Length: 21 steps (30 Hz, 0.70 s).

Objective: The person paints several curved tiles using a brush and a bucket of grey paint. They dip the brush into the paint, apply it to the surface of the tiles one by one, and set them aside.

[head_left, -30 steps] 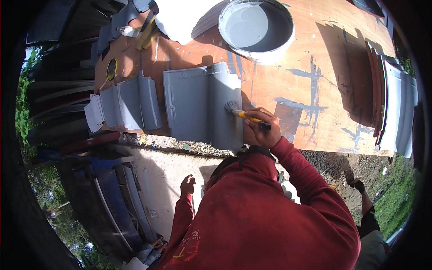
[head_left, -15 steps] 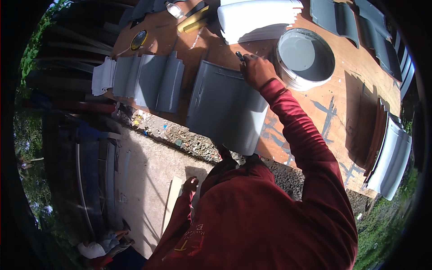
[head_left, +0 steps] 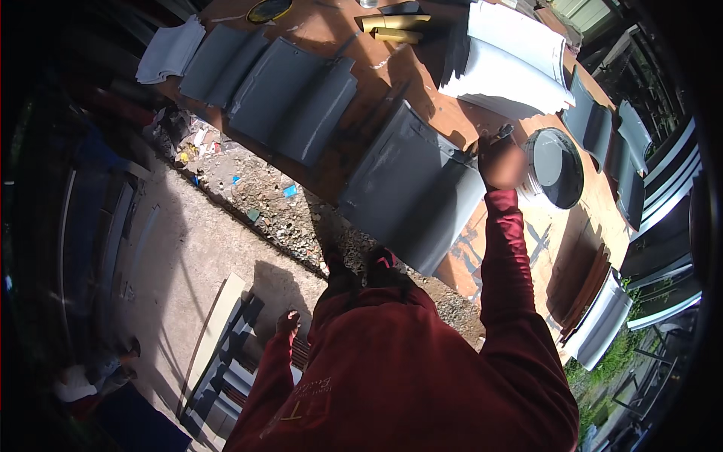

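Beside the paint bucket (head_left: 555,167), right hand (head_left: 502,160) clenched round a paintbrush (head_left: 497,135), just past grey roof tile (head_left: 410,184) on wooden table (head_left: 343,38), left hand (head_left: 287,322) hung loose, empty, fingers slack.

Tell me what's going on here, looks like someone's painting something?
A person in a red top stands at a wooden table outdoors. Their right hand holds a paintbrush between a grey-painted roof tile and a round tub of grey paint. Their left hand hangs empty at their side. More grey tiles lie along the table, with white tiles stacked farther back.
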Each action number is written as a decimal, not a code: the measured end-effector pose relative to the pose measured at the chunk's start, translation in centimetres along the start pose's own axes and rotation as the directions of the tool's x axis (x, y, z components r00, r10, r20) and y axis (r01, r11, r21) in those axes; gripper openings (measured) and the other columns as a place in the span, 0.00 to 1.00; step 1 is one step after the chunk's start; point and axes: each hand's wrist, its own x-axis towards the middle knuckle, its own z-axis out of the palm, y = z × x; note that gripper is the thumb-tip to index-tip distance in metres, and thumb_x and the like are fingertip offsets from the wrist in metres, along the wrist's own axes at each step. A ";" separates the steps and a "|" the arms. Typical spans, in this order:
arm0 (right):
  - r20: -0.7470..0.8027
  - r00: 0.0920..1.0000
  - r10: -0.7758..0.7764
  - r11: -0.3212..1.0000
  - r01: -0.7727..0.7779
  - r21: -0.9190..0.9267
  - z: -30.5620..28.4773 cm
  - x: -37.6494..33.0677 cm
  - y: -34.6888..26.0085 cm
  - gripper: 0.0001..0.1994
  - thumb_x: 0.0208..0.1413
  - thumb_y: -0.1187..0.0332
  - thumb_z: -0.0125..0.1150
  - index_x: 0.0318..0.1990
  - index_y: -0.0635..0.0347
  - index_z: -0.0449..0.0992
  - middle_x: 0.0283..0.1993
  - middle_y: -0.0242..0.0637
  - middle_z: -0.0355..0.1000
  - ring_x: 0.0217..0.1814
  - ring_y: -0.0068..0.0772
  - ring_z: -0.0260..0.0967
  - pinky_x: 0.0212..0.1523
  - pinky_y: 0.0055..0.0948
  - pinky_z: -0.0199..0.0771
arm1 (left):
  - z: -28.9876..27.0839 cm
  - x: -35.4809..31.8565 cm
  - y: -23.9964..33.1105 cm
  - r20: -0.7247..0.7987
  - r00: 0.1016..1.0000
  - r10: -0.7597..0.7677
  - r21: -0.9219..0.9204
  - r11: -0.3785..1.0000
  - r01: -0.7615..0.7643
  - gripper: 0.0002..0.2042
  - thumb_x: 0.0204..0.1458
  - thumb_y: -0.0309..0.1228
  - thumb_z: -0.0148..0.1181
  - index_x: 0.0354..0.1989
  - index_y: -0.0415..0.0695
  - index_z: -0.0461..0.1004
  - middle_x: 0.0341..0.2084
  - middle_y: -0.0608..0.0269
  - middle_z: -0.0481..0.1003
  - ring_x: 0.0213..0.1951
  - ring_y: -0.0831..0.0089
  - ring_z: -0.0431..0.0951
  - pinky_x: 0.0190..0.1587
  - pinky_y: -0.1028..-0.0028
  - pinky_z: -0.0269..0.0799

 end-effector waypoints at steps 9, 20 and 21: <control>0.085 0.991 0.103 0.992 -0.096 -0.083 5.9 -1.1 -2.8 0.14 0.51 0.59 0.68 0.34 0.61 0.80 0.32 0.52 0.79 0.38 0.57 0.79 0.42 0.47 0.79 | -2.0 5.0 5.7 -0.012 0.996 0.084 0.069 0.994 -0.083 0.13 0.56 0.27 0.63 0.49 0.42 0.77 0.32 0.66 0.77 0.32 0.76 0.75 0.30 0.71 0.72; 0.120 0.970 0.209 0.915 -0.237 0.326 11.1 -0.4 -2.6 0.14 0.52 0.60 0.69 0.34 0.64 0.81 0.31 0.44 0.81 0.33 0.43 0.82 0.37 0.37 0.79 | -2.8 7.3 6.5 0.034 0.985 0.171 0.130 0.976 -0.174 0.15 0.57 0.25 0.61 0.53 0.40 0.74 0.35 0.65 0.78 0.33 0.77 0.75 0.34 0.74 0.71; -0.038 0.997 0.062 0.968 -0.050 0.247 11.1 -0.4 -3.0 0.10 0.54 0.64 0.67 0.36 0.62 0.82 0.33 0.44 0.82 0.34 0.41 0.82 0.37 0.35 0.79 | -3.9 7.5 5.4 0.076 0.978 0.193 0.013 0.981 -0.195 0.16 0.56 0.24 0.62 0.53 0.40 0.74 0.36 0.65 0.79 0.34 0.74 0.76 0.37 0.74 0.73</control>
